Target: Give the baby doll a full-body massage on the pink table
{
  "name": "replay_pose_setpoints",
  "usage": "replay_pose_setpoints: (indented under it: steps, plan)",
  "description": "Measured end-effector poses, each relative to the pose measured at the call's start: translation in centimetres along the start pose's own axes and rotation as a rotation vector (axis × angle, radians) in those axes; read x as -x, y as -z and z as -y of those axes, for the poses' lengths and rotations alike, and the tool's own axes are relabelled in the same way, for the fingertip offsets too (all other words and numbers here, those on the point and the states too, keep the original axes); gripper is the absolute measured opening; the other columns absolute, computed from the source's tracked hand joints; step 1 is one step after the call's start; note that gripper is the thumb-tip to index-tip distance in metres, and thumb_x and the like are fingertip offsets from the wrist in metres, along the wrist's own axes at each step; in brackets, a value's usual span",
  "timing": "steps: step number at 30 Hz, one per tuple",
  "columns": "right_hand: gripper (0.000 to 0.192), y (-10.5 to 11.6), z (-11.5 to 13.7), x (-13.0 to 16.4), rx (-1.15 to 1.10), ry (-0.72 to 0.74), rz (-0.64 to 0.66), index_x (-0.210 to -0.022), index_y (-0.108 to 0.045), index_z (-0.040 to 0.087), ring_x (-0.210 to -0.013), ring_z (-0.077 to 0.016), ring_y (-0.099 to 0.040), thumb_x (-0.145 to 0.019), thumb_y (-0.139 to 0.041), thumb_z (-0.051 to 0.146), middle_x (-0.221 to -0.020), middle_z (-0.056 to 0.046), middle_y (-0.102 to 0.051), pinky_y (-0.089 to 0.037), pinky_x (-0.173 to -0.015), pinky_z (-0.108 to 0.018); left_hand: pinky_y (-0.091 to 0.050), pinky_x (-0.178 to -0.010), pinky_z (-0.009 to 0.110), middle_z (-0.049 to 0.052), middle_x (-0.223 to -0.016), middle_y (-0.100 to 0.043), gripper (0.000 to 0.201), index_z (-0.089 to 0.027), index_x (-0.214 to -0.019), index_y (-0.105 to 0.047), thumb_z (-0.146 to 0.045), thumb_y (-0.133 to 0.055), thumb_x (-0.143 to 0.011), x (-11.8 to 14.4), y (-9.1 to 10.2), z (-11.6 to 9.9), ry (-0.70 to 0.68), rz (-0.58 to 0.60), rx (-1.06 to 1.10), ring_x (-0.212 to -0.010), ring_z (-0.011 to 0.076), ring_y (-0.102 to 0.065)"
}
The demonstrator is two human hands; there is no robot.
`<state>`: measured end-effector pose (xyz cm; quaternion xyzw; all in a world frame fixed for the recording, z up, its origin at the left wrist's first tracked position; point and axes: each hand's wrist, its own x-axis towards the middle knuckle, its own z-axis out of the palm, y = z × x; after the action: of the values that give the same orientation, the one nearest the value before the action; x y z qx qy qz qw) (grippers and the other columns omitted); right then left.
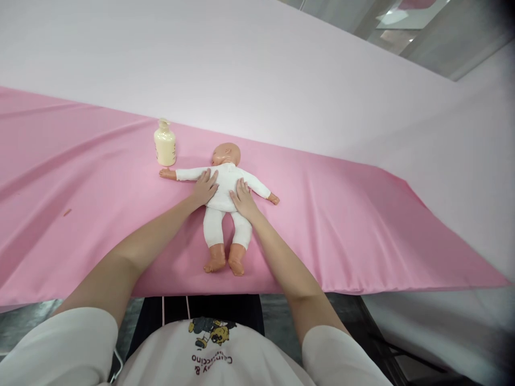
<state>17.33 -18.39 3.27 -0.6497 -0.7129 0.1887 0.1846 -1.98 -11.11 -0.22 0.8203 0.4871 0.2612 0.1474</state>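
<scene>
— Head view: where's the doll (225, 187)?

— On its back on the pink cloth (341, 225), about midway along, feet close to the near edge, head toward the far edge by the pale backdrop (241, 69).

— And the hands?

— The left hand (204, 188) and right hand (242, 198) both lie flat and open on its torso, a little apart, gripping nothing.

— Anything crowding it?

— A cream pump bottle (164, 143) stands upright just beyond the doll's outstretched arm. Bare cloth runs wide to both sides.
</scene>
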Motion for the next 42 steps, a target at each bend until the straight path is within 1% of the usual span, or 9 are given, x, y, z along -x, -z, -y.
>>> replay_pose_setpoints:
  steps: [3, 8, 13, 19, 24, 30, 35, 39, 42]
  plan:
    - [0.085, 0.3, 0.7, -1.8, 0.035, -0.037, -0.016, -0.162, -0.005, 0.004, -0.159, -0.0349, 0.002, -0.101, -0.021, 0.061, -0.171, -0.016, 0.001, -0.005, -0.128, -0.055, -0.021, -0.123, 0.060, 0.011, -0.166, -0.030, 0.054, -0.022, -0.154, -0.039, -0.040, -0.033, -0.104, 0.2, 0.3, -0.4, -0.013, 0.011, 0.000, -0.156, 0.0343, -0.019]
    - [0.077, 0.0, 2.0, -3.7, 0.126, -0.072, -0.097, -0.161, -0.006, 0.004, -0.159, -0.0337, -0.001, -0.103, -0.024, 0.051, -0.170, -0.019, -0.003, -0.009, -0.127, -0.058, -0.019, -0.124, 0.058, 0.010, -0.170, -0.015, 0.054, -0.025, -0.156, -0.038, -0.030, -0.032, -0.103, 0.2, 0.7, -0.7, -0.015, 0.088, -0.040, -0.157, 0.0370, -0.013]
    - [0.070, 0.0, 2.9, -3.8, 0.190, 0.046, -0.103, -0.163, -0.006, 0.014, -0.159, -0.0322, -0.004, -0.103, -0.024, 0.047, -0.171, -0.013, -0.003, -0.008, -0.125, -0.063, -0.020, -0.124, 0.056, 0.012, -0.170, -0.015, 0.055, -0.023, -0.157, -0.036, -0.026, -0.033, -0.102, 0.2, 0.8, -0.4, -0.078, 0.087, -0.072, -0.157, 0.0348, -0.012]
    - [0.068, -0.1, 3.0, -2.0, 0.289, 0.193, -0.001, -0.163, -0.012, 0.016, -0.160, -0.0300, -0.006, -0.104, -0.022, 0.049, -0.171, -0.009, -0.008, -0.006, -0.127, -0.060, -0.019, -0.125, 0.054, 0.016, -0.169, -0.016, 0.060, -0.013, -0.160, -0.025, -0.029, -0.028, -0.102, 0.4, 0.9, -0.5, -0.035, 0.068, -0.040, -0.158, 0.0317, -0.012]
    - [0.067, -0.6, 3.0, 1.2, 0.287, 0.233, 0.035, -0.162, -0.016, 0.015, -0.160, -0.0284, -0.007, -0.104, -0.020, 0.047, -0.171, -0.007, -0.011, -0.005, -0.128, -0.055, -0.017, -0.128, 0.046, 0.020, -0.168, -0.018, 0.068, -0.001, -0.160, -0.014, -0.031, -0.029, -0.100, 0.2, 0.5, -0.3, 0.038, 0.041, 0.039, -0.157, 0.0301, -0.016]
    - [0.071, -0.5, 2.7, 3.4, 0.166, 0.204, 0.052, -0.162, -0.014, 0.011, -0.160, -0.0263, -0.006, -0.103, -0.017, 0.051, -0.171, -0.007, -0.011, -0.005, -0.130, -0.051, -0.021, -0.126, 0.050, 0.017, -0.168, -0.020, 0.064, -0.007, -0.159, -0.022, -0.031, -0.028, -0.100, 0.3, 0.4, -0.3, 0.006, 0.022, 0.023, -0.157, 0.0297, -0.015]
    - [0.073, -0.7, 1.5, 1.0, 0.018, 0.051, 0.024, -0.162, -0.013, 0.008, -0.160, -0.0256, -0.004, -0.103, -0.013, 0.050, -0.171, -0.010, -0.008, -0.012, -0.129, -0.050, -0.019, -0.126, 0.050, 0.017, -0.168, -0.018, 0.063, -0.009, -0.159, -0.024, -0.032, -0.030, -0.101, 0.6, 0.8, -1.1, 0.011, 0.047, -0.048, -0.157, 0.0330, -0.015]
    - [0.077, -0.8, 1.0, -2.2, 0.011, -0.028, -0.061, -0.162, -0.010, 0.010, -0.160, -0.0303, -0.002, -0.101, -0.020, 0.056, -0.171, -0.014, -0.004, -0.012, -0.126, -0.059, -0.021, -0.125, 0.051, 0.017, -0.168, -0.018, 0.064, -0.009, -0.159, -0.023, -0.032, -0.031, -0.101, 0.5, 0.7, -1.4, 0.020, 0.060, -0.072, -0.157, 0.0323, -0.017]
    - [0.081, -0.8, 1.5, -4.3, 0.022, -0.094, -0.112, -0.162, -0.009, 0.008, -0.159, -0.0339, -0.004, -0.100, -0.022, 0.058, -0.171, -0.016, -0.004, -0.012, -0.126, -0.061, -0.021, -0.125, 0.051, 0.017, -0.168, -0.017, 0.064, -0.009, -0.160, -0.022, -0.031, -0.031, -0.100, 0.4, 0.5, -1.2, 0.009, 0.072, -0.073, -0.157, 0.0321, -0.016]
